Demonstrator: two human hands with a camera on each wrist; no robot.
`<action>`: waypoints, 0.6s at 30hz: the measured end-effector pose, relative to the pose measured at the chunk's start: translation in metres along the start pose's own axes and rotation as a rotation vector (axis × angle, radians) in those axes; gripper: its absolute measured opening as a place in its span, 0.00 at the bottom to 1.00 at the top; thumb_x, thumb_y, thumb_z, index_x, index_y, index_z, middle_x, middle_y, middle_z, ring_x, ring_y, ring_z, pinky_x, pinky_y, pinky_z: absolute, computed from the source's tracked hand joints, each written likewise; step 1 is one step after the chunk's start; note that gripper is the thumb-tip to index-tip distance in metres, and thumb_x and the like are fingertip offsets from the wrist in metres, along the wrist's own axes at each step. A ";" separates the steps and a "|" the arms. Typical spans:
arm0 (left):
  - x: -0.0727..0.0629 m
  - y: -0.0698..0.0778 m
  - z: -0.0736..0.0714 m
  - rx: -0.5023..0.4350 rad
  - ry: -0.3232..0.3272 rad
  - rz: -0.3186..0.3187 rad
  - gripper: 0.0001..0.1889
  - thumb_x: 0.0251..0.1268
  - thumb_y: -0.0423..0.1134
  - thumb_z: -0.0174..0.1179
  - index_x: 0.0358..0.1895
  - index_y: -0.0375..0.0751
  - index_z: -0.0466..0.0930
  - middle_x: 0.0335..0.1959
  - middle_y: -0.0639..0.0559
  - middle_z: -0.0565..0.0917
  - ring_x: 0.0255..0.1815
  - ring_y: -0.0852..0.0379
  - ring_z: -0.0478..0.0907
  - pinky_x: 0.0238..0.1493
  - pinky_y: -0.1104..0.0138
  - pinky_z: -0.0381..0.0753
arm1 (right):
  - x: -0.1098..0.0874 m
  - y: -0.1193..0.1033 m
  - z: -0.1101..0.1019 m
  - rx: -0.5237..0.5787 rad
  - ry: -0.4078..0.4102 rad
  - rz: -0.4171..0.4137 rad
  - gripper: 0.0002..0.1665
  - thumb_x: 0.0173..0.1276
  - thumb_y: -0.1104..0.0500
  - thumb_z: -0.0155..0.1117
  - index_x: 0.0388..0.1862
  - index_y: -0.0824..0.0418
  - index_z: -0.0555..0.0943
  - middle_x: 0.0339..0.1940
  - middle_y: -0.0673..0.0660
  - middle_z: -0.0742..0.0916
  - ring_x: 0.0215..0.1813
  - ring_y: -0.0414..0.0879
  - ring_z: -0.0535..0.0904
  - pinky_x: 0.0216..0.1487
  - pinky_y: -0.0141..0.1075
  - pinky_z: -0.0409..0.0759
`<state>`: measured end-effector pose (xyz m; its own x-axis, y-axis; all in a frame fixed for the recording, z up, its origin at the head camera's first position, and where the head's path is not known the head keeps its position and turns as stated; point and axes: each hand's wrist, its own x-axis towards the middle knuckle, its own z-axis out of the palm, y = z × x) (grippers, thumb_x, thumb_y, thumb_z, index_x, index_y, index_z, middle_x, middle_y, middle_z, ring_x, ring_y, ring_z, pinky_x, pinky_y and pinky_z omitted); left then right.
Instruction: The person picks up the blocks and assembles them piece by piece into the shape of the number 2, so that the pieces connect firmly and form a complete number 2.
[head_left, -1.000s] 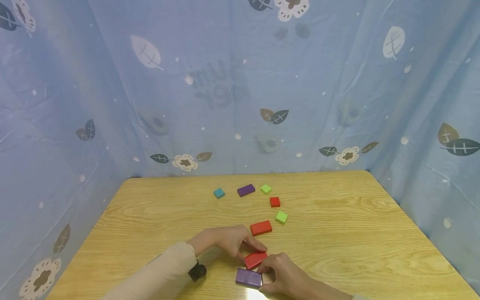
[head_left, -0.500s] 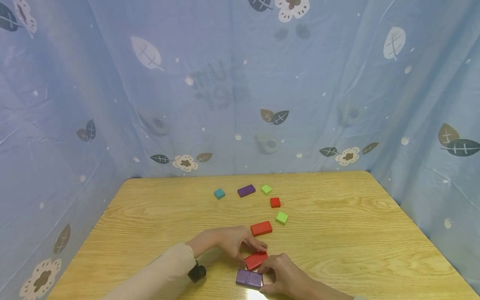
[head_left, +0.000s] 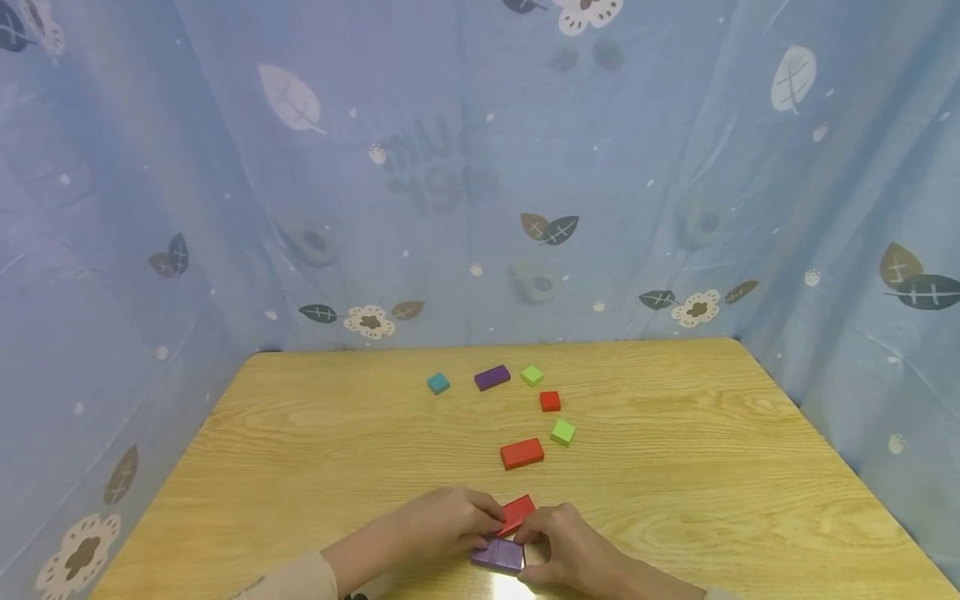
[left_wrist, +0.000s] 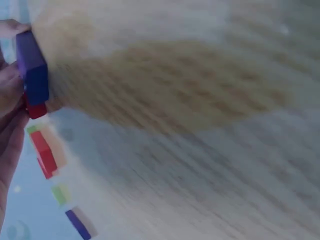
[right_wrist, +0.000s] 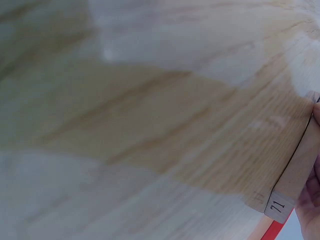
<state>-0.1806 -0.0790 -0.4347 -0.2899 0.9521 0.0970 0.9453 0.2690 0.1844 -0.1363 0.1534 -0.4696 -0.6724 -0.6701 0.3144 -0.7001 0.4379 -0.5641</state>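
Note:
Near the front, a purple block (head_left: pixel 497 554) lies with a red block (head_left: pixel 516 514) just behind it. My right hand (head_left: pixel 570 550) pinches the purple block's right end between thumb and forefinger. Its wrist view shows a pale wood-coloured block (right_wrist: pixel 292 175) marked "71" beside the fingers; whether this is another face of the purple block I cannot tell. My left hand (head_left: pixel 450 525) bends its fingers over the left ends of the red and purple blocks; its exact hold is hidden. In the left wrist view, the purple block (left_wrist: pixel 32 67) partly covers the red block (left_wrist: pixel 36 107).
Farther back on the wooden table (head_left: pixel 315 433) lie a second red block (head_left: pixel 522 453), a green block (head_left: pixel 562 432), a small red block (head_left: pixel 551 401), another green block (head_left: pixel 532 375), a purple block (head_left: pixel 492 377) and a blue block (head_left: pixel 438 382). A patterned curtain (head_left: pixel 450 167) surrounds the table.
My left hand has come back towards me and left, from over the red block to its left end. The red block has turned slightly and shifted back. My right hand has stayed put.

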 end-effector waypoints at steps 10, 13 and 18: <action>-0.007 0.007 0.005 0.006 0.069 -0.036 0.12 0.63 0.39 0.63 0.48 0.42 0.85 0.50 0.55 0.82 0.51 0.65 0.79 0.48 0.81 0.76 | 0.000 0.000 -0.001 0.023 -0.031 0.031 0.12 0.50 0.61 0.75 0.34 0.58 0.85 0.32 0.40 0.85 0.36 0.28 0.77 0.36 0.22 0.76; -0.008 0.007 0.004 0.001 0.074 -0.044 0.12 0.63 0.39 0.63 0.48 0.42 0.85 0.50 0.55 0.82 0.51 0.65 0.79 0.48 0.81 0.76 | 0.000 0.000 -0.002 0.035 -0.038 0.050 0.12 0.50 0.61 0.75 0.35 0.58 0.85 0.32 0.40 0.85 0.36 0.28 0.77 0.36 0.23 0.77; -0.008 0.007 0.005 -0.013 0.072 -0.051 0.12 0.63 0.39 0.63 0.48 0.42 0.85 0.49 0.56 0.83 0.49 0.67 0.79 0.47 0.83 0.75 | 0.001 -0.002 -0.003 0.042 -0.036 0.045 0.11 0.50 0.61 0.75 0.34 0.58 0.85 0.31 0.40 0.85 0.36 0.28 0.77 0.34 0.22 0.76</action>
<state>-0.1713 -0.0843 -0.4392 -0.3481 0.9242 0.1572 0.9271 0.3145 0.2039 -0.1362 0.1538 -0.4664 -0.6937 -0.6715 0.2605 -0.6579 0.4436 -0.6086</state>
